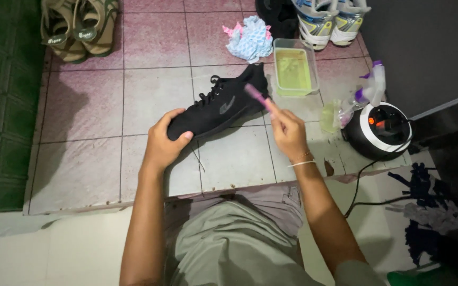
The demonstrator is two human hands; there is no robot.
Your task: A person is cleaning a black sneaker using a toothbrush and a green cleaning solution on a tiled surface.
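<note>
Scrubbing: black sneaker [219, 103] over a raised tiled ledge [80, 153], seen from the head camera.
Surface: pinkish square tiles, worn front edge; green tiled wall [1, 95] at left, dark wall at right.
Left hand [164, 142]: wrapped around the sneaker's toe end, thumb on top, holding it tilted above the tiles.
Right hand [288, 132]: closed around a pink brush [256, 97], its head touching the sneaker near the heel.
Sneaker position: between both hands, laces facing up, heel pointing away from the person.
Tub: clear rectangular container [294, 68] of yellowish liquid, just beyond the heel.
Rag: crumpled blue-pink cloth [249, 38], left of the tub.
Bottle: clear spray bottle [352, 100] with purple trigger, lying by a round black-and-white appliance [380, 132].
Other shoes: tan sandals [78, 26] far left; white-blue trainers [329, 21] far right.
</note>
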